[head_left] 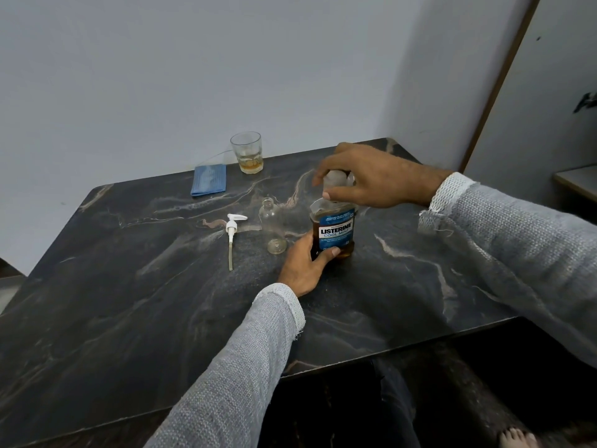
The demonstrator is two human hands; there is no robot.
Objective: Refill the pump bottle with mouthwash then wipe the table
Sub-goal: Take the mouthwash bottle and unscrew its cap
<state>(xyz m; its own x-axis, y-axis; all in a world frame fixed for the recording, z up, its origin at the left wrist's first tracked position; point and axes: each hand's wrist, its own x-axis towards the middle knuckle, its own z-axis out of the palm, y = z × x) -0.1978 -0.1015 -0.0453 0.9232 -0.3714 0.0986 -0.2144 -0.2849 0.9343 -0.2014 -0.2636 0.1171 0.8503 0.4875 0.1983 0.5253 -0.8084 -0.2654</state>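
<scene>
Mouthwash bottle point(334, 229) stands mid-surface, left hand point(303, 265) gripping its base, right hand point(365, 179) fingers curled round the cap point(336, 179). Best to brace low and twist steadily. It holds amber liquid; the open pump bottle point(272, 226) beside looks empty, and the glass point(247, 153) holds a little.

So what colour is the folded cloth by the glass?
The cloth is light blue, seen in the head view, lying near the wall beside the glass.
</scene>
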